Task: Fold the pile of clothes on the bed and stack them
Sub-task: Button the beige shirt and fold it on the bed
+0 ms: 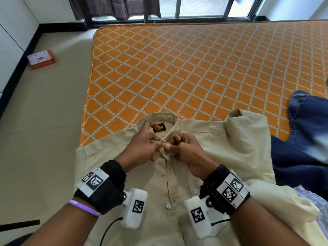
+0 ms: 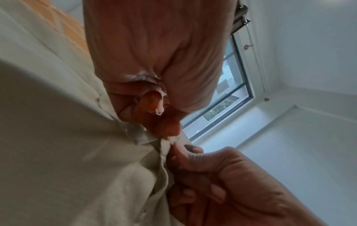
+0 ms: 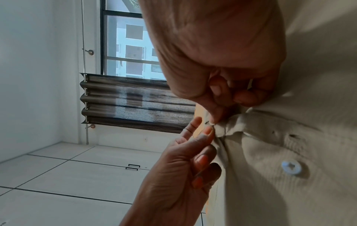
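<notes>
Shirt: the shirt [image 1: 177, 174] lies flat, lower centre of the frame, on the bed [image 1: 177, 68].
Grip: your left hand [image 1: 142, 146] and right hand [image 1: 188, 150] each pinch its placket just below the collar.
Risk: tug unevenly and the front bunches, spoiling the fold.
</notes>
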Action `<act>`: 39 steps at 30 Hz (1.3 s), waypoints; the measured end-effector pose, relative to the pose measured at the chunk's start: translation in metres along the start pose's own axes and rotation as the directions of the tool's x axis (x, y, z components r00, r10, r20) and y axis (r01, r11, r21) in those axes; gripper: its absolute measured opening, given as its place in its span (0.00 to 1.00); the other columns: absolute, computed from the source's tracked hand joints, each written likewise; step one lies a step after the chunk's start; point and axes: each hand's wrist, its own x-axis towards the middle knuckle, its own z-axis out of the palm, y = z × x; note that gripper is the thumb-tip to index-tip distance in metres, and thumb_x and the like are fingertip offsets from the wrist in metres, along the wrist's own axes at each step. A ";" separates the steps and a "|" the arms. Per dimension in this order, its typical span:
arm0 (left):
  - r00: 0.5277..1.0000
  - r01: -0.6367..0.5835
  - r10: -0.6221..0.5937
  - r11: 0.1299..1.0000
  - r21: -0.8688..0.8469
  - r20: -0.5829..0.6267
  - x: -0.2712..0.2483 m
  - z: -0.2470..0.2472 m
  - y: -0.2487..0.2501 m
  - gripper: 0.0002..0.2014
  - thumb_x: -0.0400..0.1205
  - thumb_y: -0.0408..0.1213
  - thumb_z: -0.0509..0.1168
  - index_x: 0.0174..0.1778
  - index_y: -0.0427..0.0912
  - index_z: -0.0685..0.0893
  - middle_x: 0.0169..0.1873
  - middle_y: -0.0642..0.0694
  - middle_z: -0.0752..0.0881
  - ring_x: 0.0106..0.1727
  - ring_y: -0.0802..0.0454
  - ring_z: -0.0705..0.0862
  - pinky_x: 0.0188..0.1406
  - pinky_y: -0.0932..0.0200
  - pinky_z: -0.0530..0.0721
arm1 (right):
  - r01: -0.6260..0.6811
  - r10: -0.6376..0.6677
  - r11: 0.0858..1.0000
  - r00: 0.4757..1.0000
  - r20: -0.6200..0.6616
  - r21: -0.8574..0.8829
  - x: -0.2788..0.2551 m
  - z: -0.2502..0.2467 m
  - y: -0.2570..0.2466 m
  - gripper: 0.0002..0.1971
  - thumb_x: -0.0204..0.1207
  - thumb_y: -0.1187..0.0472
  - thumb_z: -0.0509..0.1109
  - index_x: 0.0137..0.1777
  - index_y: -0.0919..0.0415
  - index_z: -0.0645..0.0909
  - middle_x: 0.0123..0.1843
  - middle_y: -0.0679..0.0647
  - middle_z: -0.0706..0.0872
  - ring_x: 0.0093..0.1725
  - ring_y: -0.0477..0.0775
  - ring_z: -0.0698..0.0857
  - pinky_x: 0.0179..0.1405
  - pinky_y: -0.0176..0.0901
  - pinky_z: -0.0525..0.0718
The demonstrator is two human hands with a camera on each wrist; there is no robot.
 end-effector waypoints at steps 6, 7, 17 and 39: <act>0.928 -0.080 0.293 0.759 0.646 -0.230 -0.007 -0.024 0.000 0.22 0.80 0.45 0.74 0.67 0.55 0.72 0.56 0.58 0.80 0.45 0.57 0.83 0.39 0.55 0.81 | 0.102 -0.185 0.911 0.967 -0.177 -0.399 0.004 -0.017 -0.012 0.12 0.75 0.71 0.77 0.40 0.60 0.76 0.33 0.51 0.85 0.27 0.47 0.84 0.23 0.38 0.81; 0.918 -0.020 0.276 0.748 0.663 -0.284 -0.008 -0.040 0.000 0.23 0.79 0.48 0.74 0.67 0.54 0.73 0.57 0.55 0.80 0.49 0.53 0.82 0.41 0.54 0.80 | 0.100 -0.268 0.835 0.933 -0.241 -0.540 0.008 -0.027 -0.016 0.10 0.76 0.64 0.79 0.45 0.59 0.78 0.36 0.51 0.87 0.28 0.49 0.86 0.25 0.43 0.84; 0.845 0.532 -0.372 0.528 0.662 -0.383 -0.027 -0.132 -0.050 0.20 0.76 0.60 0.74 0.50 0.50 0.78 0.52 0.47 0.86 0.50 0.44 0.83 0.49 0.51 0.81 | -0.202 -0.133 0.668 0.915 -0.382 -0.716 0.034 -0.087 -0.030 0.13 0.79 0.56 0.75 0.56 0.58 0.76 0.35 0.57 0.90 0.24 0.55 0.86 0.18 0.38 0.77; 0.987 0.023 0.081 0.782 0.622 -0.139 -0.010 -0.007 -0.022 0.08 0.84 0.47 0.67 0.55 0.52 0.86 0.52 0.51 0.89 0.55 0.49 0.86 0.52 0.53 0.83 | 0.166 -0.344 0.500 0.939 -0.019 -0.850 -0.006 0.012 0.003 0.03 0.77 0.53 0.77 0.46 0.50 0.89 0.41 0.43 0.90 0.41 0.41 0.87 0.46 0.46 0.89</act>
